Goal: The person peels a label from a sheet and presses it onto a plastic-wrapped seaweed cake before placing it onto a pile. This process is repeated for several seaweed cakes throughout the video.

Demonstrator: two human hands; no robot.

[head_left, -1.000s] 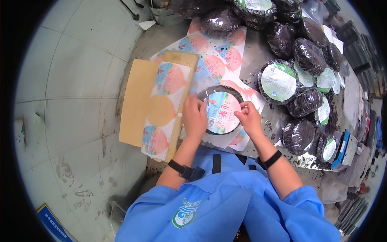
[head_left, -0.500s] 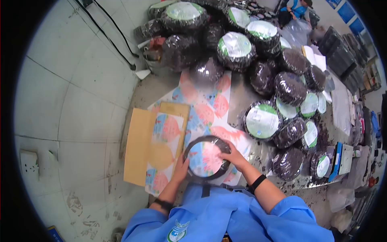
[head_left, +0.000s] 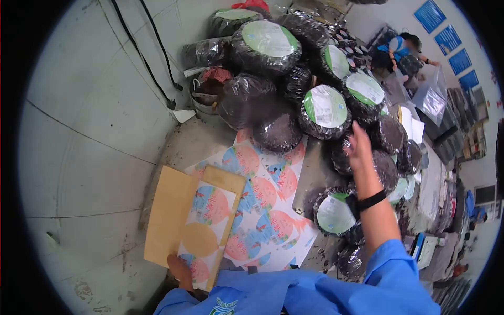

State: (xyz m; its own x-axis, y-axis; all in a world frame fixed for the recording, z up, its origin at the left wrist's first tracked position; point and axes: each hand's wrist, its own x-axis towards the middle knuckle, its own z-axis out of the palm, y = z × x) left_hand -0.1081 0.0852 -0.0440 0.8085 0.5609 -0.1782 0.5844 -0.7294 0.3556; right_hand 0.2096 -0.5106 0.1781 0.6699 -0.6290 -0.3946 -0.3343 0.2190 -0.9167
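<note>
My right hand [head_left: 359,148] is stretched out over the pile, fingers extended and open, slightly blurred. It overlaps a dark film-wrapped round bundle [head_left: 341,157] and is just below a bundle with a green-and-white round label [head_left: 325,106]. My left hand [head_left: 181,270] is low at the near edge of a strip of printed labels [head_left: 218,202], which lies on a yellowish board [head_left: 228,181]. Its fingers are mostly hidden, so I cannot tell whether they grip the strip. One round spot on the strip shows bare yellow backing [head_left: 198,239].
Printed label sheets [head_left: 262,220] cover the table's middle. Dark wrapped bundles [head_left: 278,131] are heaped at the back and right. A bucket [head_left: 207,107] stands by the tiled wall [head_left: 94,157]. Black cables [head_left: 139,52] hang there. A co-worker [head_left: 399,52] handles clear plastic at the far right.
Both hands have let go of the round bundle with the pink-and-blue label, which no longer shows. My right hand moved forward to the pile, my left to the label strip. The view shifted.
</note>
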